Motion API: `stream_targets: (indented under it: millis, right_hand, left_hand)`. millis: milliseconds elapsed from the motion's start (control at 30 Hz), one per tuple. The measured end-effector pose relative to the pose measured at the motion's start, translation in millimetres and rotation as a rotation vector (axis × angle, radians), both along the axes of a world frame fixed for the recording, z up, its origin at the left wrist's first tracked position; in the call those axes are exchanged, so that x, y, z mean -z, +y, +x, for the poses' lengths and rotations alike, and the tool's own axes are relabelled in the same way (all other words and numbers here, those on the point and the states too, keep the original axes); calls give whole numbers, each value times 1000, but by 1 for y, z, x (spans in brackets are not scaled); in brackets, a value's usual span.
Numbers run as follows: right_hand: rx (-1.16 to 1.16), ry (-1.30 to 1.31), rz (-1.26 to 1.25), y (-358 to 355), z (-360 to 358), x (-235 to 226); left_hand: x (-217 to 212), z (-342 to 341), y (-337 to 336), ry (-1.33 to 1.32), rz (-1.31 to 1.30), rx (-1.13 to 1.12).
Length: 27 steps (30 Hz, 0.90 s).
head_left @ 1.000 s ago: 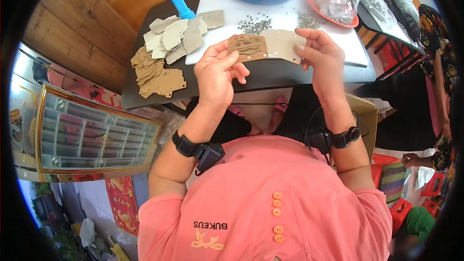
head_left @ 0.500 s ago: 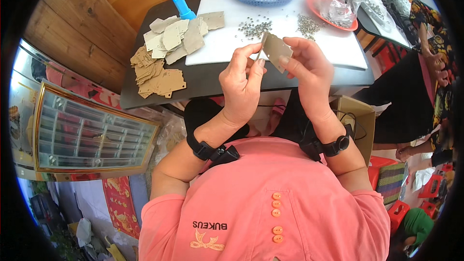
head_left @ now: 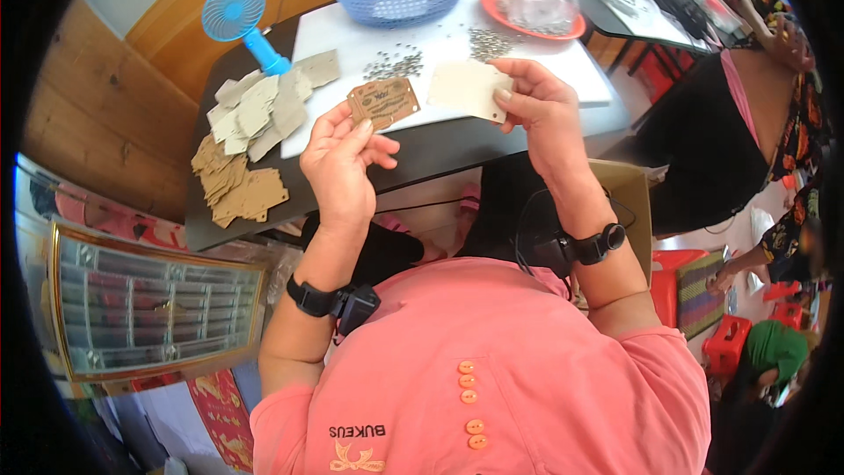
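My left hand (head_left: 341, 158) pinches a brown printed tag (head_left: 387, 102) with cut corners and small holes, its printed face turned up. In my right hand (head_left: 547, 114) is a cream-coloured tag (head_left: 466, 88) of similar shape, gripped by its right edge between thumb and fingers. The two tags are apart, held over the front of the white board (head_left: 327, 44). Small metal rings (head_left: 394, 63) lie loose behind the brown tag, and a second heap of small metal pieces (head_left: 492, 44) sits behind the cream one.
Piles of cream tags (head_left: 259, 110) and brown tags (head_left: 251, 193) cover the dark table's left side. Beyond stand a blue fan (head_left: 236, 13), a blue basket (head_left: 400, 4) of thin brown pieces and a red plate (head_left: 563, 32) with a plastic bag. Another person (head_left: 703, 123) is at the right.
The tags, held close together before, are now spread apart, one in each hand. My left hand has moved left, and the whole view has shifted.
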State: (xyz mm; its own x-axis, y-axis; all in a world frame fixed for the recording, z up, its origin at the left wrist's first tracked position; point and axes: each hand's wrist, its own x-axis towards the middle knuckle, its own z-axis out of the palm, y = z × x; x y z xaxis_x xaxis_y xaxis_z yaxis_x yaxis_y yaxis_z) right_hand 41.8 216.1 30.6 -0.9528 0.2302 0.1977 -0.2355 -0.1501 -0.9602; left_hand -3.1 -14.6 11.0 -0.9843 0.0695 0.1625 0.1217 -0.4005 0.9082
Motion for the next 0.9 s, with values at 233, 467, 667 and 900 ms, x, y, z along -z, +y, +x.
stream_targets:
  millis: [233, 467, 667, 900]
  right_hand:
    - [-126, 17, 17, -7, -4, 13]
    - [59, 39, 196, -6, -3, 11]
    - [140, 121, 297, -15, -3, 14]
    - [163, 96, 304, -20, 1, 15]
  left_hand:
    - [-12, 15, 21, -81, -101, 201]
    - [-15, 19, 27, -28, -75, 249]
    - [-12, 24, 33, -3, -111, 249]
    - [-12, 23, 26, -14, -78, 293]
